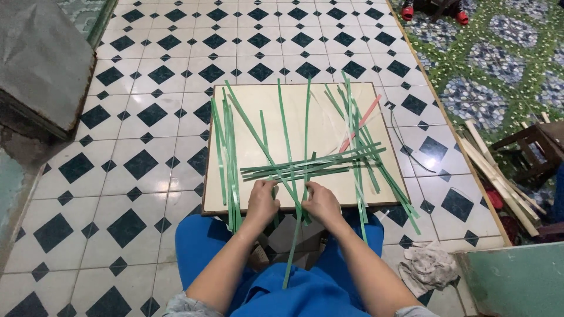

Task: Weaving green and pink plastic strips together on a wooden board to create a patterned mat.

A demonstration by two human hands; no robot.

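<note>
A floor of white tiles with dark diamond insets (147, 117) is seen from above, and on it a pale rectangular board (294, 117) is laid flat before a seated person in blue trousers (305, 293). Long flat green plastic strips (311, 164) are spread over the board: 1 bundle lies lengthwise at the left edge, several run upright across the middle, and a crosswise group is laid over them near the front edge. A single pink strip (359, 124) is mixed in at the right.

The left hand (262, 201) and the right hand (321, 202) are pressed down at the board's front edge, fingers curled onto the near ends of the upright strips (whether anything is actually pinched cannot be told). The crossing would probably be best kept tight if the crosswise group is held flat and square while each upright is threaded alternately over and under.

The fingertips are hidden, and the over-under order is too fine to read. Pale wooden slats (499, 176) are cut off at the right.
</note>
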